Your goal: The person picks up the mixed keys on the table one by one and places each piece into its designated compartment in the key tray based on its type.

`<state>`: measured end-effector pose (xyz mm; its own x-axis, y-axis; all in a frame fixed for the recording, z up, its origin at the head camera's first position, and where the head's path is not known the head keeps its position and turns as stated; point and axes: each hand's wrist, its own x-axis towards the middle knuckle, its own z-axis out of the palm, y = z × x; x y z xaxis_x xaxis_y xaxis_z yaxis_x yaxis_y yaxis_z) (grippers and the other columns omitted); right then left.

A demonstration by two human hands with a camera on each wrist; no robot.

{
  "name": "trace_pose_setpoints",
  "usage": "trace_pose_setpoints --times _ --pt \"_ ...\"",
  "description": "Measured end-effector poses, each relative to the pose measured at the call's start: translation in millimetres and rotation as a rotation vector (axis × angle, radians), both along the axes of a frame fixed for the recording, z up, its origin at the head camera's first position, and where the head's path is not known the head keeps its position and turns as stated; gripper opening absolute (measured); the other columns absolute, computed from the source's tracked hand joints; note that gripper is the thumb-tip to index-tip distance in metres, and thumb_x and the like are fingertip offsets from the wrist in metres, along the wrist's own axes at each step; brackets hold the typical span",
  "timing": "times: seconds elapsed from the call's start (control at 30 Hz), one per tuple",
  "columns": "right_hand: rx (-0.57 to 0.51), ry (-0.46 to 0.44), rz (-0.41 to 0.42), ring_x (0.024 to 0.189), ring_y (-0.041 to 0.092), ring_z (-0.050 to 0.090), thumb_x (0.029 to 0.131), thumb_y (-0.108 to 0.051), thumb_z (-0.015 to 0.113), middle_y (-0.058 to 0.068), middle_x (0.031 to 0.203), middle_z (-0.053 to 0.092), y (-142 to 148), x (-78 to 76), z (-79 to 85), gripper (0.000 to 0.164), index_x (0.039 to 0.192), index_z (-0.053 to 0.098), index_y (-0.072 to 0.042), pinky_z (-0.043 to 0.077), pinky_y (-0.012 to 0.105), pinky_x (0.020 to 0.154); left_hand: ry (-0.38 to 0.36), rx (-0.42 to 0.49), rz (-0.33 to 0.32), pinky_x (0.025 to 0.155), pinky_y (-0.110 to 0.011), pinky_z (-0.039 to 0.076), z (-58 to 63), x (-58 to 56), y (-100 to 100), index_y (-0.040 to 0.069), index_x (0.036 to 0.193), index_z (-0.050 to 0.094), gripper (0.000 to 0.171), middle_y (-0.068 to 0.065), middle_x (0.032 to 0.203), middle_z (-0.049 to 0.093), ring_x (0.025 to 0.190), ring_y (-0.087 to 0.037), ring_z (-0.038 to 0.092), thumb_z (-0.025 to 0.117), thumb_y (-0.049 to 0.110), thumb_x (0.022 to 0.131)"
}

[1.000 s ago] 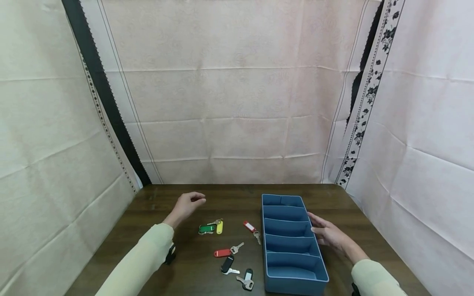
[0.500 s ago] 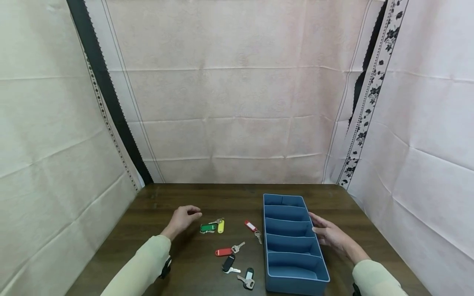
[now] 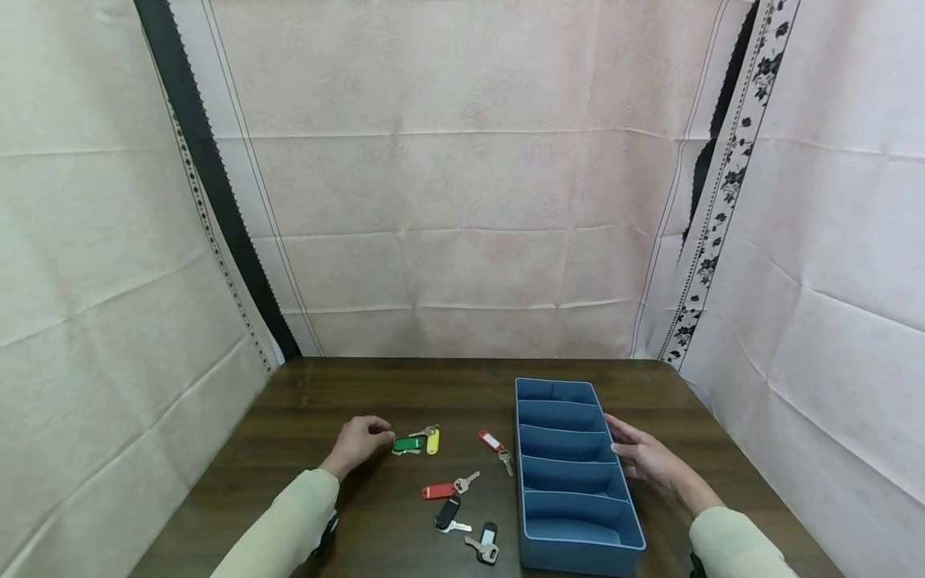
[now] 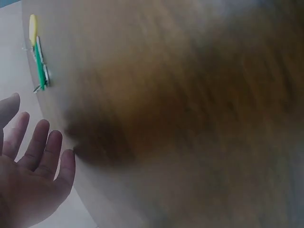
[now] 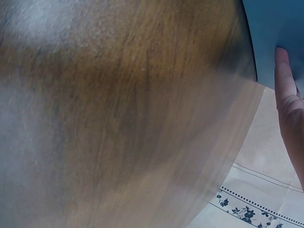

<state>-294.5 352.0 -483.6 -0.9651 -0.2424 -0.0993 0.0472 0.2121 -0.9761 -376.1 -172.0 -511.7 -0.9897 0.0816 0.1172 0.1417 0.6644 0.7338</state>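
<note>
My left hand [image 3: 361,441] is low over the table, fingertips right at the left end of a green key tag [image 3: 408,443] with a key. In the left wrist view, its fingers are loosely bent and apart, short of the green tag [image 4: 39,66]. A yellow key tag [image 3: 433,441] with its key lies against the green one. On the right, my right hand [image 3: 646,461] rests on the outer side of a blue divided organizer box [image 3: 578,555]. The right wrist view shows a straight finger [image 5: 285,78] pressing the box's wall [image 5: 270,28].
Between the left hand and the box lie more tagged keys: a red-and-white tag [image 3: 490,439], a red tag [image 3: 438,490], a black tag [image 3: 448,511] and another black tag [image 3: 489,531]. The box compartments hold nothing visible. Cloth curtains [image 3: 462,241] surround the wooden table [image 3: 405,554].
My left hand has come down toward the table and closer to the green key tag. The right hand stays against the box, and the view has shifted slightly.
</note>
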Motion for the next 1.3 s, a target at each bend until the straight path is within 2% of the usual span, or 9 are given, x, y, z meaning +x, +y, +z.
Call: trace_pose_setpoints --times 0.2,0.47,0.77,1.3 --pt "-0.001 -0.003 0.000 0.139 0.050 0.030 0.105 -0.015 0.047 0.023 0.162 0.010 1.1 0.7 0.6 0.065 0.160 0.012 -0.011 0.043 0.057 0.099 -0.005 -0.039 0.009 0.081 -0.046 0.051 -3.8 -2.6 5.3 0.006 0.098 0.075 0.015 -0.006 0.098 0.070 0.091 -0.022 0.062 0.075 0.018 0.089" --pt "-0.006 0.002 0.010 0.139 0.050 0.030 0.105 -0.014 0.046 0.023 0.162 0.009 1.6 0.6 0.9 0.065 0.160 0.011 -0.011 0.042 0.057 0.100 -0.034 -0.087 0.012 0.073 -0.041 0.051 -4.0 -2.6 11.0 0.009 0.092 0.076 0.010 -0.002 0.090 0.069 0.080 -0.018 0.059 0.075 0.018 0.089" --pt "-0.002 -0.004 -0.014 0.139 0.049 0.031 0.105 -0.013 0.045 0.022 0.162 0.011 -0.6 1.1 0.7 0.063 0.160 0.014 -0.013 0.043 0.055 0.099 0.002 -0.155 0.004 0.068 -0.038 0.049 -1.1 1.4 13.6 0.008 0.087 0.077 0.009 -0.001 0.083 0.069 0.072 -0.016 0.057 0.075 0.017 0.089" --pt "0.006 -0.010 -0.028 0.139 0.049 0.032 0.105 -0.013 0.045 0.022 0.162 0.012 -2.1 0.9 0.3 0.062 0.160 0.014 -0.013 0.044 0.055 0.099 0.027 -0.187 -0.008 0.065 -0.037 0.049 -1.8 3.5 11.9 0.009 0.083 0.077 0.007 -0.001 0.083 0.069 0.071 -0.015 0.057 0.073 0.013 0.088"
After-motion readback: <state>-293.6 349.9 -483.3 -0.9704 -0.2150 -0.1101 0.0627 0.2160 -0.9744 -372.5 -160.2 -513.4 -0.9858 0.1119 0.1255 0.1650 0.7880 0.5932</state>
